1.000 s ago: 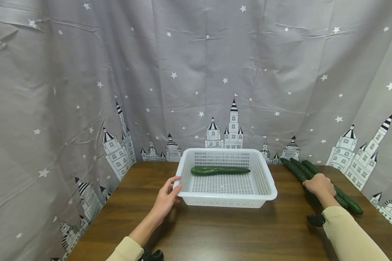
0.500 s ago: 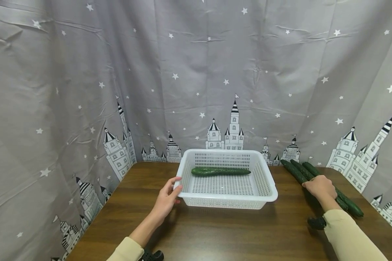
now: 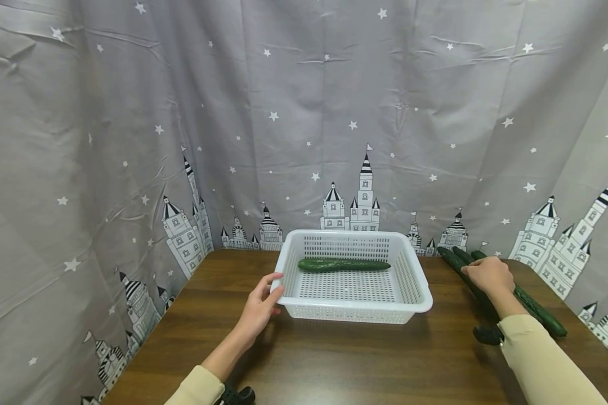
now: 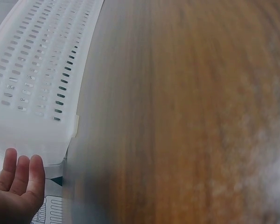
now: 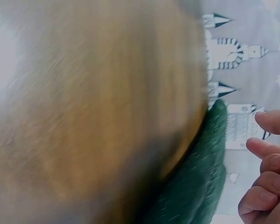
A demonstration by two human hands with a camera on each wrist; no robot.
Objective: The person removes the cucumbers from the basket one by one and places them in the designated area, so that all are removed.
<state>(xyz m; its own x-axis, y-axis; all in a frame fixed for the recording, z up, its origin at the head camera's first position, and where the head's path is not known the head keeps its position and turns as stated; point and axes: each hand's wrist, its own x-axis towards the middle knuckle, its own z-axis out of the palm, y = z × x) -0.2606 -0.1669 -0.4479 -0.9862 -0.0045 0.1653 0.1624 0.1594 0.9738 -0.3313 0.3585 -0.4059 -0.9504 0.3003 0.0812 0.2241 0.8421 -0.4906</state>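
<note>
A white slotted plastic basket [image 3: 354, 306] stands mid-table, with one dark green cucumber [image 3: 343, 265] lying lengthwise inside. My left hand [image 3: 255, 306] touches its left rim, thumb and forefinger tips a little apart. Straight fingers [image 4: 36, 175] lie beside the basket's slotted wall in the left wrist view. On the right, several long cucumbers [image 3: 542, 312] lie side by side, slanting away from me. Over them is my right hand [image 3: 488, 277], which covers their middle parts. In the right wrist view its thumb and forefinger stand apart with nothing between them, the other fingers [image 5: 261, 198] loosely curled beside the cucumbers.
A brown wooden table [image 3: 344, 360] carries everything. Right behind it hangs a grey curtain [image 3: 304, 140] printed with stars and castles, which also runs down both sides. Black straps [image 3: 488, 335] show at the wrists.
My right hand has shifted slightly back and to the left over the cucumbers. The left hand and the basket stay in place.
</note>
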